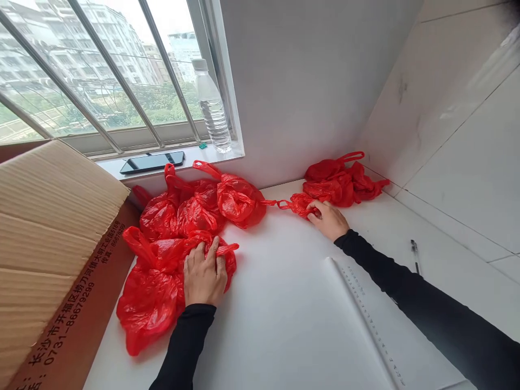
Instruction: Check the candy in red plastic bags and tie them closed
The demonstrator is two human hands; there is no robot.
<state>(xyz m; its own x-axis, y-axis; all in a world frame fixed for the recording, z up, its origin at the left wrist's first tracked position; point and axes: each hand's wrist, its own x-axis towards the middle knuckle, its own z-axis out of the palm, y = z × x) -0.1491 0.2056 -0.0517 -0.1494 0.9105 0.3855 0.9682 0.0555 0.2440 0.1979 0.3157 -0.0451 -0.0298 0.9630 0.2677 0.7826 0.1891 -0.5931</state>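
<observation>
My left hand (204, 273) rests over a knotted red plastic bag (158, 292) at the near left, its bent fingers closed on the crumpled top. One bag handle sticks out to the right beside my thumb. Farther right, my right hand (328, 219) pinches a small bunched red plastic bag (300, 203) on the white tabletop. Its looped handle points left, toward a rounded tied bag (239, 201). What fills the bags is hidden.
Several more red bags (195, 208) sit below the window, and a heap (341, 181) lies in the far right corner. An open cardboard box (81, 303) stands left. A water bottle (213, 111) and a phone (152, 162) are on the sill. A pen (415, 255) lies right, near a rolled white sheet (361, 319).
</observation>
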